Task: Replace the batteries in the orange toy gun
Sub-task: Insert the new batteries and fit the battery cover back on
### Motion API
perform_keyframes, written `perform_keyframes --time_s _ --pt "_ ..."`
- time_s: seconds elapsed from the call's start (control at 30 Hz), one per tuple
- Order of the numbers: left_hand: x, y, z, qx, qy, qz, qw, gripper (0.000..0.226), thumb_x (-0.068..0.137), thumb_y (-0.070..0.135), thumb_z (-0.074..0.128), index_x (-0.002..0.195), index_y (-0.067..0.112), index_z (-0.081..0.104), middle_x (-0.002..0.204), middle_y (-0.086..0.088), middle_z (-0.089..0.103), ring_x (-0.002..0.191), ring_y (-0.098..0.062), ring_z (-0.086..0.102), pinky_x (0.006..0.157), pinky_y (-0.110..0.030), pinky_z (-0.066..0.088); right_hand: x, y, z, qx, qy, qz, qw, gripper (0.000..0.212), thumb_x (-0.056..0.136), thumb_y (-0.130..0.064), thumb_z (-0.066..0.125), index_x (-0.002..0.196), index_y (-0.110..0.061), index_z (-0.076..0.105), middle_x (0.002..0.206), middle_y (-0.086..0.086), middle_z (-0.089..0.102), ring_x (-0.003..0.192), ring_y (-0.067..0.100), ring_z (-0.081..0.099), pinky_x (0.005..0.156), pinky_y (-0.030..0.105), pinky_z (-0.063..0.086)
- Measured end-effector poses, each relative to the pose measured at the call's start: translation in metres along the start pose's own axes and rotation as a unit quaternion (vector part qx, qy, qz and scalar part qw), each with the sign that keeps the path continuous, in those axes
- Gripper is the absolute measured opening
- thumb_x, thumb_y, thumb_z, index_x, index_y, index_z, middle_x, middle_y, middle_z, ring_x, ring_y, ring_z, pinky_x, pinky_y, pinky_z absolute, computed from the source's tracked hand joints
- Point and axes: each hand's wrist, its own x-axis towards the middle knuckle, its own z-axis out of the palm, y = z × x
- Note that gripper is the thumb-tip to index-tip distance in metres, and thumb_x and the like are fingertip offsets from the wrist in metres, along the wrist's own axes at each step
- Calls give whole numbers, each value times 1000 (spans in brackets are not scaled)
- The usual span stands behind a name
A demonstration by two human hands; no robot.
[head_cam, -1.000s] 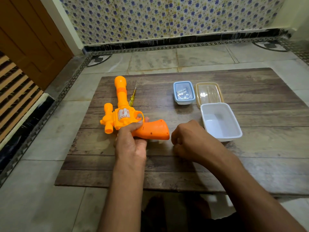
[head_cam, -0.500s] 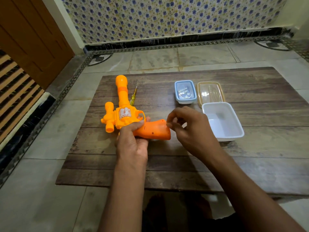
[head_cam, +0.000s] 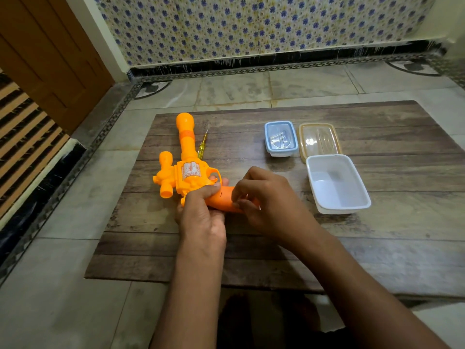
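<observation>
Both gripping the orange toy gun (head_cam: 187,172) at frame centre: left hand (head_cam: 201,217) clamped round its body, right hand (head_cam: 266,205) with fingers pinched on the handle.

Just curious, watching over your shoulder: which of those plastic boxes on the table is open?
The white box, nearest the right hand. It has no lid and looks empty. The small blue-rimmed box behind it is shut under a clear lid, and a clear beige-rimmed lid lies beside that.
</observation>
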Motion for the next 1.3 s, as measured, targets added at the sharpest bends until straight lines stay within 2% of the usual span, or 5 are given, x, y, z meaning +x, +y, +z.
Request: perform_keyframes --time_s 0.4,0.53,0.73,0.97,1.3 --pt "4 -1 -3 16 3 2 1000 68 81 -15 66 144 7 57 130 -21 72 98 -37 79 96 -59 59 0 -3 -1 -70 -6 -50 996 26 86 -22 45 81 -12 68 90 7 57 70 25 53 56 42 51" --pt "2 -1 -3 30 0 -5 1000 64 83 -13 66 144 5 57 129 -21 73 104 -37 78 85 -52 63 0 -9 1 -112 -7 -61 992 4 80 -9 62 80 -8 66 84 9 54 68 19 38 49 40 49" --pt "1 -1 -2 32 -5 -6 999 58 84 -14 64 140 2 59 129 -23 72 110 -40 75 98 -59 58 2 -10 6 -129 1 -59 990 8 71 -4 68 76 -8 65 81 9 53 67 17 32 46 34 42" --pt "7 -1 -6 30 -4 -5 1000 69 80 -13 67 145 4 56 131 -22 71 105 -40 77 99 -60 57 3 -9 3 -61 -6 -26 998 22 80 -17 52 79 -10 73 87 9 58 68 30 56 56 46 53" --pt "6 -1 -4 10 -7 0 1000 74 78 -16 66 147 7 55 137 -20 68 108 -41 75 102 -62 55 6 -7 2 -15 2 -1 1000 13 77 -4 70 75 -14 78 83 5 61 70 27 61 59 38 52"
